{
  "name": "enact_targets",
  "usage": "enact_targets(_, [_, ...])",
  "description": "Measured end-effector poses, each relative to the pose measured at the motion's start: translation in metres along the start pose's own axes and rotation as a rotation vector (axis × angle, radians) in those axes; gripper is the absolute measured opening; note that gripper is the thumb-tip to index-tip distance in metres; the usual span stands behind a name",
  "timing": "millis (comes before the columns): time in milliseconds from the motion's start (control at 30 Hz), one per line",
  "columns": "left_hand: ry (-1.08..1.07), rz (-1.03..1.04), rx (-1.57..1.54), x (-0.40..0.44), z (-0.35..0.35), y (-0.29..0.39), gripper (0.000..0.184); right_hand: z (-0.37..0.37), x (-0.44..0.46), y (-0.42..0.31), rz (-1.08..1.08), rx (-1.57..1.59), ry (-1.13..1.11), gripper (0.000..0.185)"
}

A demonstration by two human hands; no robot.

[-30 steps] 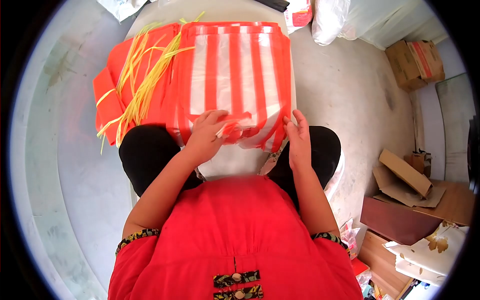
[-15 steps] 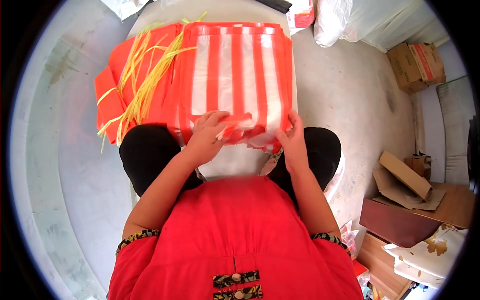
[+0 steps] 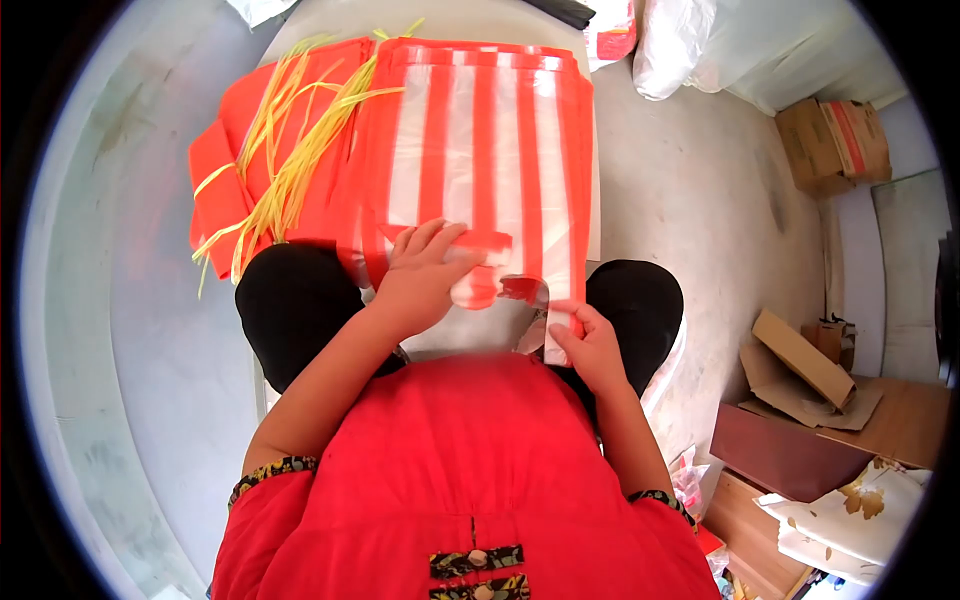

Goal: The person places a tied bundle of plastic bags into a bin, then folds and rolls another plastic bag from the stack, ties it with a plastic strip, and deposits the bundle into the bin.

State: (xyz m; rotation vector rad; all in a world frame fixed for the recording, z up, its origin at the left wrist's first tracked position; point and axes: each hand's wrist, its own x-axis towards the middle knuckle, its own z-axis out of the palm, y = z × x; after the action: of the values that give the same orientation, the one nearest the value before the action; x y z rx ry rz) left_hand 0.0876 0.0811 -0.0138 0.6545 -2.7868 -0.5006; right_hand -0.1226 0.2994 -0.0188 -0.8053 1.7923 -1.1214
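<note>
A stack of red-and-white striped plastic bags lies flat in front of me, its near edge over my lap. My left hand is closed on a folded, crumpled part of the top bag at that edge, fingers on top. My right hand pinches a striped strip at the bag's near right corner, like a handle, and holds it out toward my body. Beside the cut-out between my hands, the bag's edge is loose and slightly blurred. Left of the stack lie folded red bags with a bundle of yellow plastic ties across them.
The bags rest on a pale surface between my knees. Cardboard boxes stand at the far right and near right, where an opened carton sits on brown furniture. White plastic bags are at the back.
My right hand has moved down toward my body, drawing the bag's corner strip out with it. My left hand stays at nearly the same place on the folded part.
</note>
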Motion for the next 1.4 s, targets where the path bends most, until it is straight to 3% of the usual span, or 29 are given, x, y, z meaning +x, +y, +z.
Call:
enact_targets(100, [0.09, 0.022, 0.026, -0.003, 0.006, 0.0, 0.053, 0.001, -0.011, -0.029, -0.132, -0.209, 0.073, 0.03])
enact_targets(267, [0.284, 0.094, 0.003, -0.006, 0.014, 0.0, 0.039, 0.015, 0.018, -0.076, -0.3, -0.297, 0.068, 0.028])
enact_targets(400, [0.344, 0.13, 0.017, -0.009, 0.016, -0.002, 0.034, 0.038, 0.067, -0.079, -0.277, -0.327, -0.066, 0.028])
enact_targets(500, [0.379, 0.149, -0.028, -0.008, 0.016, -0.003, 0.028, 0.051, 0.086, -0.092, 0.057, -0.014, -0.205, 0.029])
enact_targets(633, [0.373, 0.16, -0.071, -0.006, 0.016, -0.005, 0.024, 0.055, 0.098, -0.087, 0.129, 0.03, -0.228, 0.031])
enact_targets(767, [0.37, 0.107, -0.252, -0.001, 0.023, -0.006, 0.026, 0.053, 0.106, -0.075, 0.1, 0.094, -0.262, 0.033])
enact_targets(933, [0.367, 0.073, -0.293, 0.001, 0.026, -0.005, 0.03, 0.054, 0.113, -0.073, -0.016, 0.026, -0.339, 0.034])
enact_targets(1033, [0.326, 0.107, -0.256, 0.003, 0.026, -0.007, 0.036, 0.057, 0.112, -0.078, 0.022, -0.024, -0.335, 0.034])
enact_targets(1133, [0.36, 0.129, -0.247, 0.006, 0.021, -0.006, 0.039, 0.055, 0.101, -0.099, 0.029, -0.007, -0.184, 0.03])
enact_targets(1233, [0.381, 0.131, -0.21, 0.003, 0.022, -0.007, 0.032, 0.046, 0.091, -0.094, -0.126, 0.033, 0.003, 0.025])
enact_targets(1400, [0.345, 0.071, -0.165, 0.005, 0.023, -0.008, 0.025, 0.032, 0.07, -0.061, -0.508, -0.27, 0.001, 0.011])
